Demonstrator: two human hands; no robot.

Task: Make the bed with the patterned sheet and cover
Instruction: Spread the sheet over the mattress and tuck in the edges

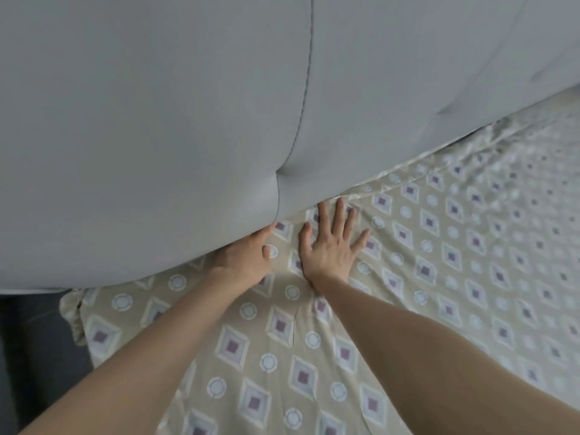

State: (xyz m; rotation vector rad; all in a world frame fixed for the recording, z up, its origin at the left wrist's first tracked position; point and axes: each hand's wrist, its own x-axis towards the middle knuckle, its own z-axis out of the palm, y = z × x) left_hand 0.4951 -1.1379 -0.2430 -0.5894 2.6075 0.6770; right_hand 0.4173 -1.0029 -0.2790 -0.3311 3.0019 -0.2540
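Overhead, a bed surface is seen, covered by the patterned sheet (439, 277), which is spread over the mattress up to a grey headboard (157, 120). The headboard is padded and smooth, rounded at its lower edge, and divided by a dark vertical seam (302, 89) ending in a dimple. The sheet is beige with a slight sheen, printed with rows of diamonds with purple centres and pale rings between them. Shallow creases are noted near the hands, and its corner (71, 312) is gathered at the left edge. A dark floor strip (31, 356) is seen beside that corner.

The right hand (329, 249) is laid flat on the sheet, fingers straight and spread, just short of the headboard. The left hand (243, 262) is placed at the line where sheet and headboard meet; most of its fingers are hidden under the padding, so its grip cannot be told.
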